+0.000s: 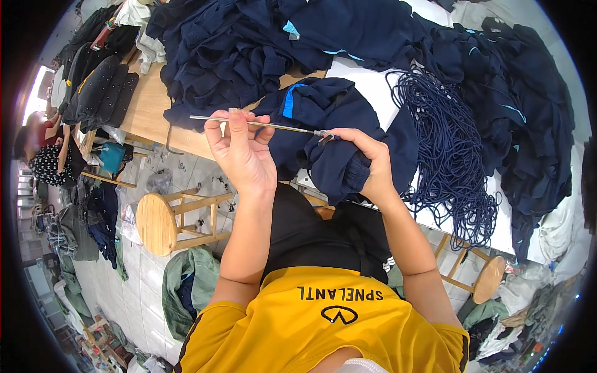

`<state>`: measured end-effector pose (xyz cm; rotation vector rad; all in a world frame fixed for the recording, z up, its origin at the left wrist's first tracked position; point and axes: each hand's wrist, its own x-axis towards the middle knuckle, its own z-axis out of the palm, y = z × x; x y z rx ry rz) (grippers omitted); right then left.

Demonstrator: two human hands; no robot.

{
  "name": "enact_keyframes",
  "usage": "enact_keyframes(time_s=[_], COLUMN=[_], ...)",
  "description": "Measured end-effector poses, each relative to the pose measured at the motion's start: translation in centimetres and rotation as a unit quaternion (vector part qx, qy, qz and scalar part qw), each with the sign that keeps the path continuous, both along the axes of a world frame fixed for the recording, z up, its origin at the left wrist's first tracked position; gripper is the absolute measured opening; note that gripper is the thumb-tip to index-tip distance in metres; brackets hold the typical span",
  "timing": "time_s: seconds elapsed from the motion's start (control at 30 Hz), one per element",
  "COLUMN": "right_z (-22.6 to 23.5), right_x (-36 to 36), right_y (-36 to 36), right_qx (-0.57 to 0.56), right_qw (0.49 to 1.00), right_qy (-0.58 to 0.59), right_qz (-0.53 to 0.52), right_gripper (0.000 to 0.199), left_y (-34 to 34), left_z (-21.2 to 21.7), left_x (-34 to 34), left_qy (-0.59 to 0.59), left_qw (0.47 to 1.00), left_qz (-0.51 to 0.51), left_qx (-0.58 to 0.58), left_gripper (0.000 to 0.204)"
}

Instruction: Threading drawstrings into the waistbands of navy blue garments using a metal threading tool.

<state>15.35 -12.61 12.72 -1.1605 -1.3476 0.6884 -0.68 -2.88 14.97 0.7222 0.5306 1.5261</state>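
While the left hand (242, 155) pinches the long metal threading rod (261, 124) near its free end, our right hand (367, 165) is clenched around the bunched navy garment (329, 149) right where the rod's hooked tip meets the fabric. Both grips are closed: left on the rod, right on the garment. The garment hangs off the counter (149, 105) edge, just beyond the right grip, over our lap.

Risks as we judge them:
- The rod is held far from the tip, so it can flex or pivot, and the tip may slip out of the fabric.
- If the right grip loosens, the bunched cloth will likely spread.
- The navy cord bundle (448, 149), just right of the right grip, is loose and could tangle with whatever end is hooked; we can't tell whether a cord is attached at the tip.
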Motion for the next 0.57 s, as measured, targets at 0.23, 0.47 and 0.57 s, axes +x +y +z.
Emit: enact_keyframes(time_s=[0.23, 0.47, 0.57], right_z=[0.4, -0.4, 0.3], right_x=[-0.9, -1.1, -0.8], right_y=[0.3, 0.3, -0.3], right_qx=[0.007, 0.045, -0.019], right_qw=[0.996, 0.987, 0.976], right_qy=[-0.082, -0.145, -0.213], right_qz=[-0.046, -0.051, -0.042], right_gripper=[0.04, 0.055, 0.059], left_y=[-1.5, -2.0, -1.1], left_z=[-0.5, -0.6, -0.7], left_x=[1.0, 1.3, 0.7], left_qy=[-0.012, -0.057, -0.068], left_qw=[0.999, 0.996, 0.997], left_qz=[-0.032, -0.059, -0.033], left_qx=[-0.027, -0.024, -0.006], left_gripper=[0.019, 0.019, 0.019])
